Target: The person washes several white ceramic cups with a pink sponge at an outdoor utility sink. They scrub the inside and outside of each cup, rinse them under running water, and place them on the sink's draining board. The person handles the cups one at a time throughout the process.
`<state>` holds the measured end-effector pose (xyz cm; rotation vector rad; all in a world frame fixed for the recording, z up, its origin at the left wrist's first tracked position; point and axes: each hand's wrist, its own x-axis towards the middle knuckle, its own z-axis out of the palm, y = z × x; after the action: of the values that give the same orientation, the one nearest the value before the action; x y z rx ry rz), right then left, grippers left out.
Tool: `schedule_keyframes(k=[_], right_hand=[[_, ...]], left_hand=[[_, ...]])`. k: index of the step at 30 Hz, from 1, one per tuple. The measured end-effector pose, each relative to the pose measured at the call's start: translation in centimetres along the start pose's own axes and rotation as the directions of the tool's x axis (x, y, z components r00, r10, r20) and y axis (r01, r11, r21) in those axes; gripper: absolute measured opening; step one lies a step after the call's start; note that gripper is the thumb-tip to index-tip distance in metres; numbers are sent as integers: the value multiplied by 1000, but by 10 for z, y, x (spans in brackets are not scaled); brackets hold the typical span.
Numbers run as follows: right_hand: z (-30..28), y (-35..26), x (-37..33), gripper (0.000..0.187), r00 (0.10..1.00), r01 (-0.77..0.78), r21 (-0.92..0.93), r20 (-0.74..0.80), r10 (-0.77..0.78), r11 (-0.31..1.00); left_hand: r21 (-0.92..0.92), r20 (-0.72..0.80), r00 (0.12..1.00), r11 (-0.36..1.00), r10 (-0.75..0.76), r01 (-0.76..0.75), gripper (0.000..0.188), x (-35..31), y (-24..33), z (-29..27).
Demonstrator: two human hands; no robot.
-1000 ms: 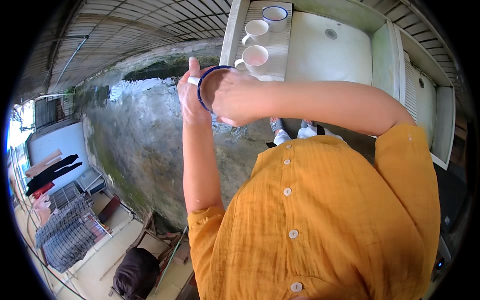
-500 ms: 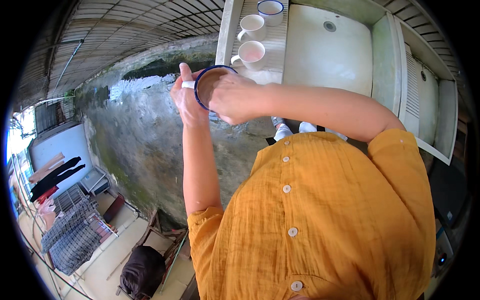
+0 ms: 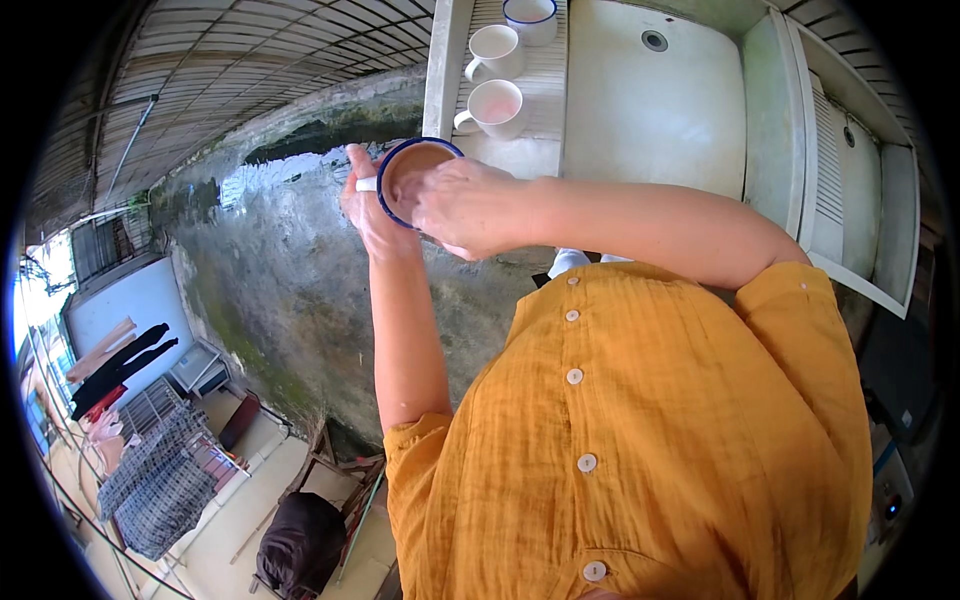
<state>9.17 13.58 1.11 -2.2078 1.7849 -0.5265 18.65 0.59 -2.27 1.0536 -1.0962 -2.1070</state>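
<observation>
A mug with a dark blue rim (image 3: 412,160) is tipped so that its opening shows, brownish inside. My left hand (image 3: 365,212) grips it from the left, beside its pale handle, with the thumb side raised. Reaching across from the right, my right hand (image 3: 470,208) has its curled fingers inside the mug's mouth; whatever they may hold is hidden. Just beyond stand two white mugs, a nearer one (image 3: 496,110) with a pinkish inside and a farther one (image 3: 496,52). Behind them is another blue-rimmed mug (image 3: 530,22).
The mugs stand on a ribbed drainboard (image 3: 545,95) joined to a pale sink basin (image 3: 655,130) with a drain. A second sink (image 3: 855,200) lies farther right. Wet, mossy concrete (image 3: 290,290) stretches to the left. Hung clothes (image 3: 155,490) and a dark bundle (image 3: 300,545) are lower left.
The view has shifted slightly. The held mug and both hands sit a little lower and to the left in the picture, and the right-hand fingers have moved within the mug.
</observation>
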Motion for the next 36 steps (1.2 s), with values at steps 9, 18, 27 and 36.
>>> schedule_keyframes(k=[9,18,27,36], right_hand=[[-16,1,-2,12,980,-60,-111,184,79,992],[26,18,-12,14,934,18,-214,-344,-92,977],[-5,20,13,27,852,-26,782,344,396,-622],[49,10,30,16,608,-165,479,-639,471,862]], left_hand=[[232,-63,988,965,141,-123,47,-16,8,36],[314,6,996,946,84,-82,47,-10,-3,32],[-3,-89,960,964,266,-268,50,-7,-31,20],[-92,-243,955,976,172,-200,43,36,-45,16]])
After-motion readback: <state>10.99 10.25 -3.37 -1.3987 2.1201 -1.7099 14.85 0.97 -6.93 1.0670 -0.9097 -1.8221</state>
